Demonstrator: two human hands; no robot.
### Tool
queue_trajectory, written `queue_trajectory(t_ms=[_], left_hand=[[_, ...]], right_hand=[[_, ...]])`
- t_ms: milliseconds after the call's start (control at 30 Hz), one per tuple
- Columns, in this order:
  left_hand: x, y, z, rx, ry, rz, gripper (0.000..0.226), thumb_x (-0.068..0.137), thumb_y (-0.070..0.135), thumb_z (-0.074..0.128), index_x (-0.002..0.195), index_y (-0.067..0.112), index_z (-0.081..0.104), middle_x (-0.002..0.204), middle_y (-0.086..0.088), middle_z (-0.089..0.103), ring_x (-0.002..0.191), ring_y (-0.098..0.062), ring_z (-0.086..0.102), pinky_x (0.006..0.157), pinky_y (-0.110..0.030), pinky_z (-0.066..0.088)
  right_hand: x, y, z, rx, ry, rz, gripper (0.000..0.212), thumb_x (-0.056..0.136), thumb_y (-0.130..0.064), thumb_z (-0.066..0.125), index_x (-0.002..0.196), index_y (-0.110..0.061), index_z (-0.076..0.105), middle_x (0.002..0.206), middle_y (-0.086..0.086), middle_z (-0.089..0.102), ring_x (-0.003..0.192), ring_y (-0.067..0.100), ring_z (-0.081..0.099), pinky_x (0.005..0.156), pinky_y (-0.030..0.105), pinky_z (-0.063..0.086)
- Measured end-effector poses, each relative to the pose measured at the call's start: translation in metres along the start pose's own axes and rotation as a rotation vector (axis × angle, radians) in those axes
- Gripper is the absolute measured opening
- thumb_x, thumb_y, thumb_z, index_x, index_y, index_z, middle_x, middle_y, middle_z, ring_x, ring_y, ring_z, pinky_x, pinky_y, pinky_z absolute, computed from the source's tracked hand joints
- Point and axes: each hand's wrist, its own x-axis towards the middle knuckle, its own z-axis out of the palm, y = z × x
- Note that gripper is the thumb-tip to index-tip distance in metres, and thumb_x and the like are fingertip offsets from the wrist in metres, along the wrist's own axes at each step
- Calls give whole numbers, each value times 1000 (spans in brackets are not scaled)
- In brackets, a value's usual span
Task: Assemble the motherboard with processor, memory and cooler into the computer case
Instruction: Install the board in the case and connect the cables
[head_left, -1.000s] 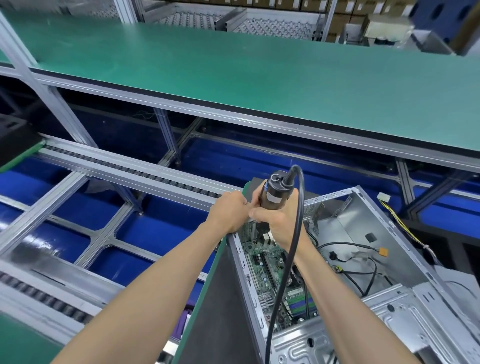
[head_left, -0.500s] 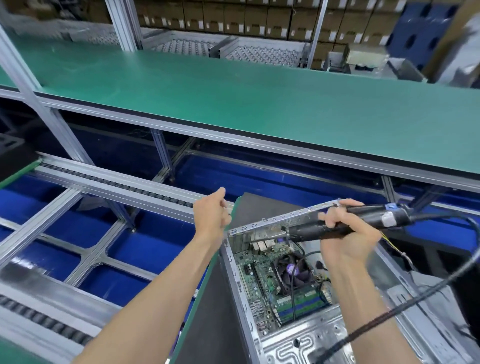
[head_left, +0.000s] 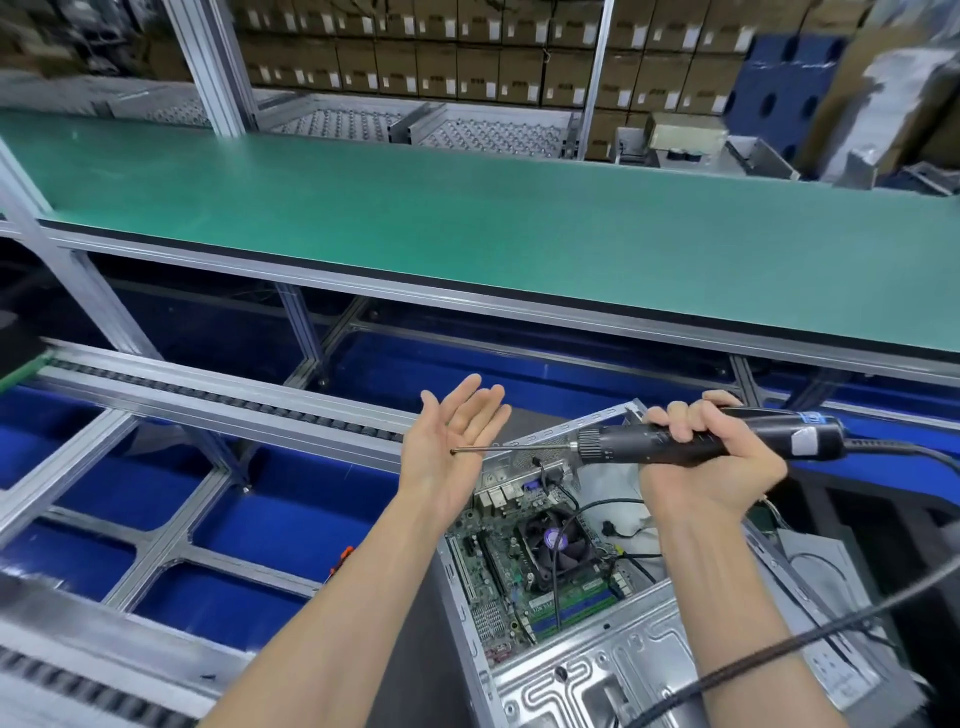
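Above open computer case (head_left: 597, 670), right hand (head_left: 711, 462) gripping electric screwdriver (head_left: 675, 444), tip at flat-fingered left hand (head_left: 449, 441).

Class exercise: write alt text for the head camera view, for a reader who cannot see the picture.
A person's right hand grips a corded electric screwdriver level, its bit tip meeting the upturned open palm of the left hand. Below stands an open computer case holding a motherboard with a cooler fan. A green workbench stretches beyond.

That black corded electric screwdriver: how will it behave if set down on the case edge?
The black corded electric screwdriver, gripped by the right hand, has a round barrel, so it would probably roll. Its thick black cable looks stiff and may tug it sideways. The thin bit likely bends if knocked.
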Motion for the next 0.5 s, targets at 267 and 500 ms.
queue_trajectory(t_ms=[267, 500], left_hand=[[-10, 8, -14, 193, 30, -86, 46, 106, 33, 42, 121, -8, 57, 121, -28, 67, 112, -40, 66, 84, -44, 60], [-17, 11, -34, 477, 170, -75, 23, 97, 10, 60, 109, -7, 68, 104, -21, 74, 92, -24, 74, 72, -25, 59]], right_hand=[[4, -5, -1, 30, 1, -20, 20, 72, -2, 46, 75, -19, 56, 58, -5, 39, 51, 12, 34, 58, 24, 44], [9, -6, -2, 31, 29, -39, 28, 81, 1, 41, 70, -18, 60, 57, -4, 41, 50, 12, 36, 58, 25, 43]])
